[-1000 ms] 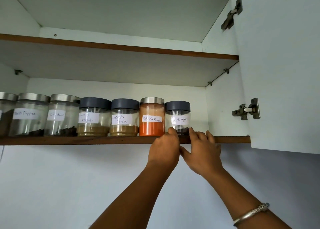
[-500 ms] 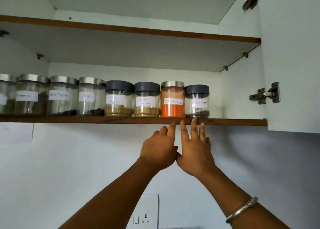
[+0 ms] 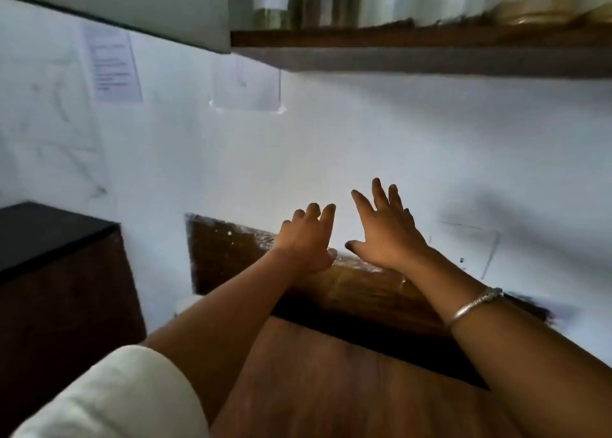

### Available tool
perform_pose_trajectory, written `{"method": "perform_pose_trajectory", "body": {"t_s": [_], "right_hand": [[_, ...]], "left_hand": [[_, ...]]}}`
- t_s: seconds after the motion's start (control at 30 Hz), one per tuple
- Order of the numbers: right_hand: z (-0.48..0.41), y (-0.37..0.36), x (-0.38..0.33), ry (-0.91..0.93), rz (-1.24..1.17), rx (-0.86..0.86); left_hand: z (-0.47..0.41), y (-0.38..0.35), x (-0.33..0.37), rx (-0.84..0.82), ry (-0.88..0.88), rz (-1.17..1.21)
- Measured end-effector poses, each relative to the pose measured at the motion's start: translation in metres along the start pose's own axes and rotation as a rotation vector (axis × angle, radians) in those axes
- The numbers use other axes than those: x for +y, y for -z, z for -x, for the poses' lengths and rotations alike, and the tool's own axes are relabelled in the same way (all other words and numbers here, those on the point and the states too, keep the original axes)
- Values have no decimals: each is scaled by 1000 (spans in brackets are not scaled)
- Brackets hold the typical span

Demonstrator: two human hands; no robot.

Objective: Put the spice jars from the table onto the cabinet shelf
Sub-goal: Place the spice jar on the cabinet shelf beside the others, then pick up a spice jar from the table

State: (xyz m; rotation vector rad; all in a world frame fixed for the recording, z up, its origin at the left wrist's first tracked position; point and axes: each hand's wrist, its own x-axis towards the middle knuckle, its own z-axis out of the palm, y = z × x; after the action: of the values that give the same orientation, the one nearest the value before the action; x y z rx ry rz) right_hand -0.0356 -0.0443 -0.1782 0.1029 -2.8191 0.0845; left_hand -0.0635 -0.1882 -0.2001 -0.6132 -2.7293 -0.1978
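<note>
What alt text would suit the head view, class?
An empty left hand and right hand are held out, fingers loose, over a wooden surface before a white wall. Above, a shelf carries blurred jars. The right wrist wears a bangle.

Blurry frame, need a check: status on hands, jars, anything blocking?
Left hand open, empty; right hand open, empty. Spice jars lined up on cabinet shelf, top of frame. Nothing between hands and shelf.
</note>
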Motion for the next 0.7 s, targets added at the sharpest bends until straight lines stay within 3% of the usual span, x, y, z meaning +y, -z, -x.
{"method": "perform_pose_trajectory", "body": {"t_s": [0.2, 0.4, 0.53, 0.7], "right_hand": [[-22, -117, -126, 159, -127, -250], [-24, -239, -214, 142, -271, -497], [-33, -297, -238, 105, -255, -519], [-47, -351, -250, 6, -399, -490]], "left_hand": [[75, -66, -146, -189, 238, 38], [139, -142, -257, -330, 433, 68], [151, -183, -303, -364, 465, 122], [139, -228, -335, -376, 444, 190]]}}
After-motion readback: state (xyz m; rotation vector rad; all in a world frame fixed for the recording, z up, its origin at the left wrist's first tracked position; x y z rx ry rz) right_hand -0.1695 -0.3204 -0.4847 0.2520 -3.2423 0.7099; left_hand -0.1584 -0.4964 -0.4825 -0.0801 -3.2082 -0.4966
